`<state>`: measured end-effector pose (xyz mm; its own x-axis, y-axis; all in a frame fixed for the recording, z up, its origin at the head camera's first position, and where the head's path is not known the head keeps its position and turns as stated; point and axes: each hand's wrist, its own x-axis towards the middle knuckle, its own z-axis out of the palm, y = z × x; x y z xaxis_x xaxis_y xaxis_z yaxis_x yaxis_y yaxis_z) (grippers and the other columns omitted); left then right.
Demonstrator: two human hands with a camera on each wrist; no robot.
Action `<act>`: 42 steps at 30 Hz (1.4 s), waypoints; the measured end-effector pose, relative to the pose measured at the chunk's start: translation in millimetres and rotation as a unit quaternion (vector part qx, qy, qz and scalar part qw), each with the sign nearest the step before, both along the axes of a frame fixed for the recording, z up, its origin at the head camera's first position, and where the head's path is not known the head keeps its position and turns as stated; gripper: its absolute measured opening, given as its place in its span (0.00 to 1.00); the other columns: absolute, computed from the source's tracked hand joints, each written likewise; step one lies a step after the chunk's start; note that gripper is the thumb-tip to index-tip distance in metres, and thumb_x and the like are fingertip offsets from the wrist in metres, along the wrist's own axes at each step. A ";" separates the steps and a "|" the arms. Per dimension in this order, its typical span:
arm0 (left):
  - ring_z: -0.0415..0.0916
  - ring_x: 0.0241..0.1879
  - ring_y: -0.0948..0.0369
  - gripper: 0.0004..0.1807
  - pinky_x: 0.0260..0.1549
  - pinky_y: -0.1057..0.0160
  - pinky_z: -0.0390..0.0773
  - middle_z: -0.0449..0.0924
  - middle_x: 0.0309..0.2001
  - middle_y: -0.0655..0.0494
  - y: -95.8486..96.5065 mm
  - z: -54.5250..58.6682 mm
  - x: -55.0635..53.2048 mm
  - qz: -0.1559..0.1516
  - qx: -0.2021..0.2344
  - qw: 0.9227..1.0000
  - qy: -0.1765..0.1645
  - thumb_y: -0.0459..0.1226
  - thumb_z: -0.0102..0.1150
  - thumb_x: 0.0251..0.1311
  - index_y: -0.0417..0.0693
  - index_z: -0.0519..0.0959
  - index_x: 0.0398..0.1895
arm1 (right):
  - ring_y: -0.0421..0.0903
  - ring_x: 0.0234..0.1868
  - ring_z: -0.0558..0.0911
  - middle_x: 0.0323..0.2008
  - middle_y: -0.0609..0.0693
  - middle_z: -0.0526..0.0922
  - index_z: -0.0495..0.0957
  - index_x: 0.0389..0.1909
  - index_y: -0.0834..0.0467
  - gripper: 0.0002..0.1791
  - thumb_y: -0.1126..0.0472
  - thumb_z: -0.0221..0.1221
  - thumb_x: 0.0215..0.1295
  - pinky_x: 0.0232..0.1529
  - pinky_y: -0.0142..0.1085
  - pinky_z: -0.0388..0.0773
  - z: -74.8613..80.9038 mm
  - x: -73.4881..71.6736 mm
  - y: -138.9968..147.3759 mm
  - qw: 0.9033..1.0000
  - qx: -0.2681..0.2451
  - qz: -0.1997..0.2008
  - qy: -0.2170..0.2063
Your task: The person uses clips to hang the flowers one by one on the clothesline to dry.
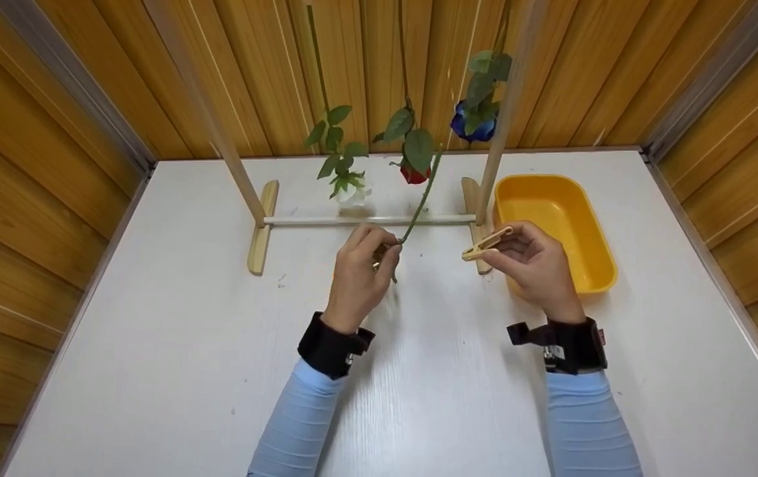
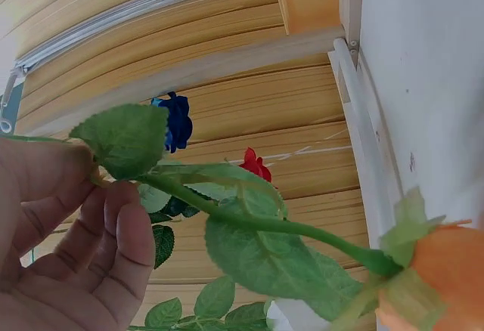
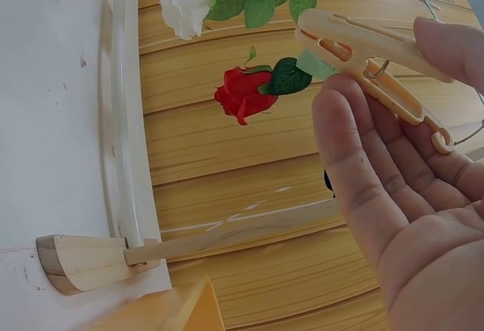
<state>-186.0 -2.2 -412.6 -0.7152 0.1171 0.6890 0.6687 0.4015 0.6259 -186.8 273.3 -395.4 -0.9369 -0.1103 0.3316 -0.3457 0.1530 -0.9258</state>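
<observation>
Between thumb and fingers, my left hand (image 1: pixel 358 281) pinches the green stem (image 1: pixel 424 202) of an artificial rose. The stem slants up past the hand toward the back. In the left wrist view, its orange bloom (image 2: pixel 446 282) lies at the lower right, with green leaves (image 2: pixel 257 255) along the stem; the head view mostly hides the bloom behind the hand. My right hand (image 1: pixel 541 271) holds a light-coloured clothespin (image 3: pixel 370 55) between thumb and fingers, to the right of the stem and apart from it. In the head view, the clothespin points left.
Behind the hands stands a wooden rack with a low white crossbar (image 1: pixel 372 220). A white rose (image 1: pixel 352 193), a red rose (image 1: pixel 414 173) and a blue rose (image 1: pixel 473 124) hang upside down there. A yellow basin (image 1: pixel 607 271) sits on the right of the white table (image 1: pixel 154 371).
</observation>
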 end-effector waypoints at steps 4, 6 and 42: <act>0.80 0.32 0.57 0.02 0.33 0.66 0.82 0.77 0.37 0.46 -2.5 2.3 0.6 0.015 0.031 0.999 0.002 0.28 0.63 0.68 0.38 0.81 0.36 | 0.46 0.42 0.87 0.42 0.57 0.86 0.77 0.49 0.74 0.17 0.77 0.69 0.59 0.46 0.33 0.85 -0.7 -0.5 -0.7 1.000 0.000 0.004 -0.002; 0.81 0.33 0.56 0.03 0.35 0.65 0.83 0.77 0.37 0.46 -4.1 3.8 0.9 0.017 0.052 0.998 -0.007 0.28 0.64 0.67 0.38 0.81 0.35 | 0.47 0.42 0.87 0.42 0.58 0.86 0.77 0.49 0.73 0.17 0.77 0.69 0.59 0.46 0.33 0.85 -0.8 -0.3 -0.8 1.000 0.000 0.005 -0.003; 0.85 0.21 0.57 0.03 0.25 0.63 0.86 0.81 0.40 0.38 -4.7 -31.9 -18.4 0.002 0.342 0.818 -0.462 0.27 0.51 0.70 0.33 0.73 0.37 | 0.45 0.42 0.87 0.42 0.59 0.86 0.77 0.49 0.74 0.17 0.76 0.68 0.61 0.46 0.33 0.85 1.9 1.4 -0.1 1.000 0.008 0.007 -0.009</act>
